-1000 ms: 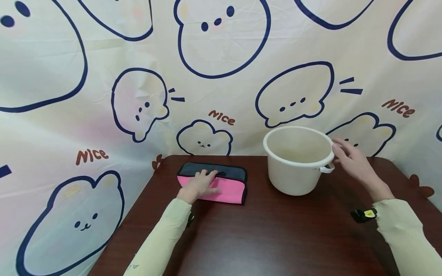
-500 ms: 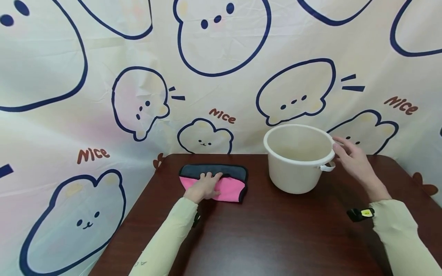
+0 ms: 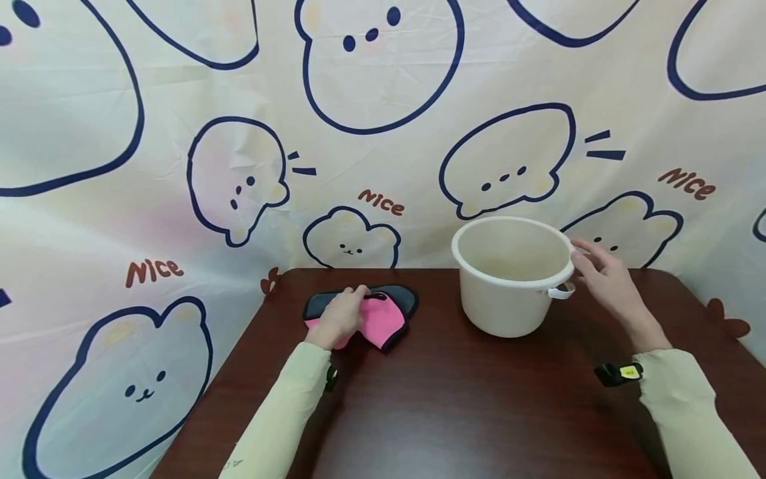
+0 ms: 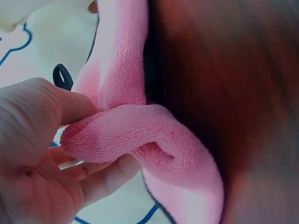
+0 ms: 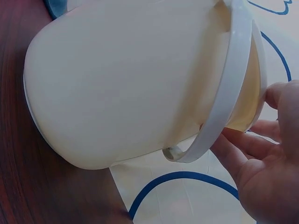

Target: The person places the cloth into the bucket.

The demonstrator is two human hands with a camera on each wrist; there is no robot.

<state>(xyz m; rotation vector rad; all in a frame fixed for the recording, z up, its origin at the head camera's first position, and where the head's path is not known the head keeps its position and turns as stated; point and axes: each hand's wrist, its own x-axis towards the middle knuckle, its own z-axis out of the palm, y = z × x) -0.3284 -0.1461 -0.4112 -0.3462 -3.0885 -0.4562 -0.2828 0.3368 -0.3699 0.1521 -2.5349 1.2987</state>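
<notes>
My left hand is pinching the pink cloth in a closed grip on the desk; my right hand, fingers relaxed, is touching the bucket rim.

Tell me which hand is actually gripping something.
The left hand: it pinches a bunched fold of the pink cloth. The right hand only touches the bucket rim, fingers relaxed.
</notes>
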